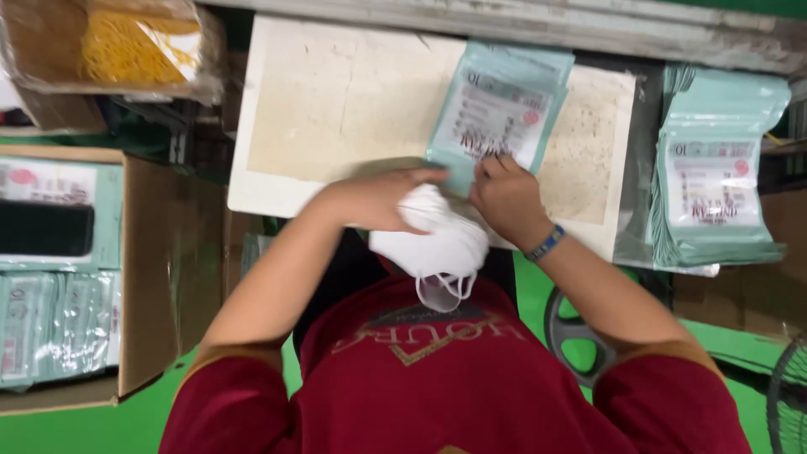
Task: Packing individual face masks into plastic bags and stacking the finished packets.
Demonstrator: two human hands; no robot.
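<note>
Pale green plastic forms the flat pouch (498, 113) lying on the worn cream board (336, 109), its white printed label facing up and its lower edge met by both hands. A bundle of white masks (441, 240), soft and folded, with ear loops dangling, is gripped under the curled fingers of the left hand (374, 202), just at the pouch's mouth. The pouch's lower edge is pinched by the right hand (504, 195), a blue band worn at its wrist. A thick stack of matching pouches (714, 168) is seen at the right, well apart. At the left, an open cardboard box (151, 277) holds more green packets laid flat. Bare board is left open beside the pouch.
</note>
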